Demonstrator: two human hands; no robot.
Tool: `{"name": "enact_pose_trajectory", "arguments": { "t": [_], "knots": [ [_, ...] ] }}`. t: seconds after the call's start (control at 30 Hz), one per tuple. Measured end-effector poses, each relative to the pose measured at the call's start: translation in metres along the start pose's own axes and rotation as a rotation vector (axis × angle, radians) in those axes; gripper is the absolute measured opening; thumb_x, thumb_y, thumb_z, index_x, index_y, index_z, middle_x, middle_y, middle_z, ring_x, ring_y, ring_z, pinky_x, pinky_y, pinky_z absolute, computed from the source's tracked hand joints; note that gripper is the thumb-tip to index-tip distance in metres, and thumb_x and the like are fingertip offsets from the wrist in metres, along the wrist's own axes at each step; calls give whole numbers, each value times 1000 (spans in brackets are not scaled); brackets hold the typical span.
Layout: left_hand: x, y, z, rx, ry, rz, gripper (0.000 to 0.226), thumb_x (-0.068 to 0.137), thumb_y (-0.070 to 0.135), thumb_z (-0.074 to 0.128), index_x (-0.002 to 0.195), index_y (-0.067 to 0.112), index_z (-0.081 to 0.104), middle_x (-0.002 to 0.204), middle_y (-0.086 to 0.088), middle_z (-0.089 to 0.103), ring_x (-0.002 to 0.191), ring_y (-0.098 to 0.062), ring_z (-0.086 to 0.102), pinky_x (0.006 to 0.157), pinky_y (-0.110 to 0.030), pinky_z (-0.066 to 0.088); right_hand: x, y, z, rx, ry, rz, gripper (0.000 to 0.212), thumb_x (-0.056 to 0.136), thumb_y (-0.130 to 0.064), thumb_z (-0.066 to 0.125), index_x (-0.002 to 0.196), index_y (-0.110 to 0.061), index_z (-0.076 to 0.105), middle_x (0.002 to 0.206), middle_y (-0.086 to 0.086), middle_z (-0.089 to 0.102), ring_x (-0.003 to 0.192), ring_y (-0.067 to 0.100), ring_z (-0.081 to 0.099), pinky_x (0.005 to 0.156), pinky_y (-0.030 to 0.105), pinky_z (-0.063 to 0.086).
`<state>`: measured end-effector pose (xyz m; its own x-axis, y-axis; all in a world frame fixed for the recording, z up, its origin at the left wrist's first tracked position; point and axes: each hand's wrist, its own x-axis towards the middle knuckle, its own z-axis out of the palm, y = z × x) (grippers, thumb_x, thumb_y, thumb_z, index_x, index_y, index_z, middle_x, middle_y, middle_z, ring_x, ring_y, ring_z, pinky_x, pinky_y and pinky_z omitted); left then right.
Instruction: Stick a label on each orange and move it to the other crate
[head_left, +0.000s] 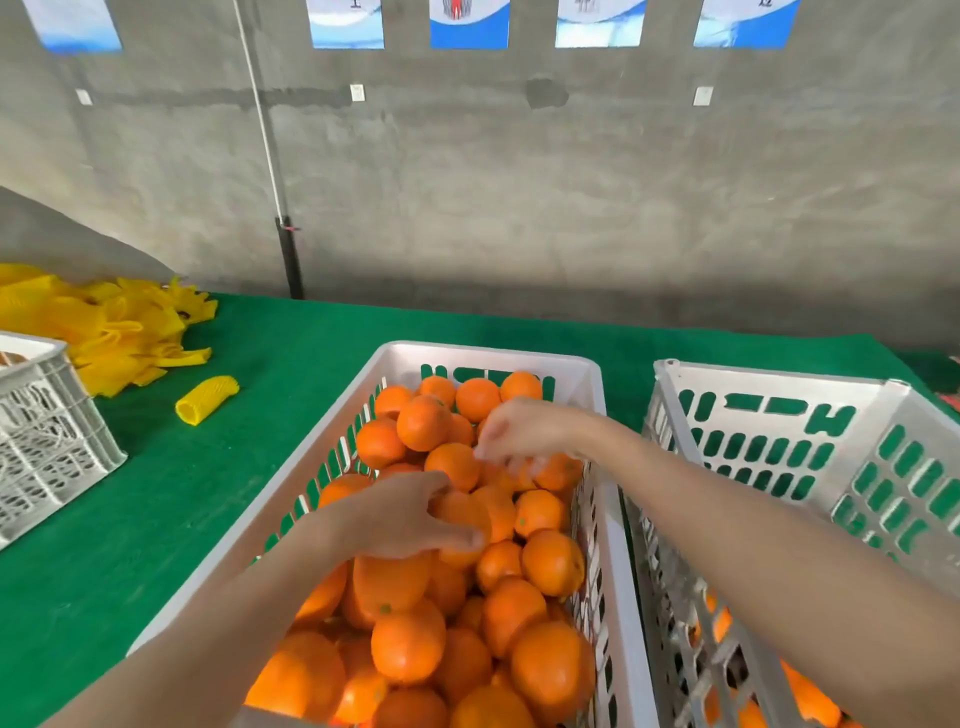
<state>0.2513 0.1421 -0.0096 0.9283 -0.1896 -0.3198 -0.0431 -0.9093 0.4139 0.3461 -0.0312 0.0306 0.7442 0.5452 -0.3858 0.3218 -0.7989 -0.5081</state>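
Reaching into the heaped white crate (488, 353) with left hand (405, 514) and right hand (524, 431).
Gripping one orange (464, 513) on top of the heap with the left hand, digits spread and curled round it. Hovering just beyond with the right hand, fingertips bunched and pointing down over the fruit, too blurred to tell whether pinching anything. Under and around both hands, more oranges (408, 644) piled to the crate's rim. Right of the right forearm, the other crate (779, 387), with a few oranges showing through its slats at the near end. On the green surface (311, 338) well left of the left hand, a single yellow foam sleeve (207, 399), a pile of the same (104, 332) beyond, and a grey crate (41, 431).
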Motion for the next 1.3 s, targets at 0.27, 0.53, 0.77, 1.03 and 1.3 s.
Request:
{"name": "enact_pose_trajectory", "arguments": {
  "t": [0.27, 0.53, 0.77, 1.03, 1.3],
  "knots": [
    [32, -26, -26, 79, 458, -256, 42, 86, 3, 49, 129, 5, 44, 127, -16, 49, 116, -32, 52, 89, -33, 45, 99, -16, 85, 6, 496, -19, 94, 84, -51, 61, 148, -32, -4, 144, 24, 29, 125, 43, 41, 100, 48, 41],
    [72, -54, -10, 68, 373, -347, 75, 91, 2, 45, 153, 16, 5, 157, -20, 1, 126, -41, 46, 98, -44, 41, 83, -12, 63, -33, 473, -181, 80, 86, -39, 64, 144, -34, 9, 134, 17, 39, 109, 35, 53, 82, 40, 48],
    [72, -58, -12, -37, 497, -336, 66, 85, 1, 49, 145, 16, 26, 143, -20, 29, 115, -41, 53, 93, -47, 45, -24, 1, 33, 188, -71, -251, 76, 76, -53, 71, 135, -45, 24, 137, -9, 35, 119, 16, 45, 93, 34, 47],
    [2, -12, -23, 97, 475, -66, 64, 79, 23, 71, 132, 22, 35, 129, -4, 39, 102, -29, 56, 79, -36, 47, -89, 6, 62, 94, -206, -231, 74, 79, -40, 74, 137, -34, 28, 138, -6, 36, 120, 19, 48, 98, 39, 48],
    [-74, 5, -2, 285, 150, -48, 52, 84, 42, 65, 126, 23, 42, 119, 4, 50, 100, -13, 52, 83, -29, 45, -140, 9, 61, 701, -274, -215, 77, 68, -47, 79, 131, -15, 48, 116, 15, 63, 89, 26, 66, 73, 28, 55]
  ]
}}
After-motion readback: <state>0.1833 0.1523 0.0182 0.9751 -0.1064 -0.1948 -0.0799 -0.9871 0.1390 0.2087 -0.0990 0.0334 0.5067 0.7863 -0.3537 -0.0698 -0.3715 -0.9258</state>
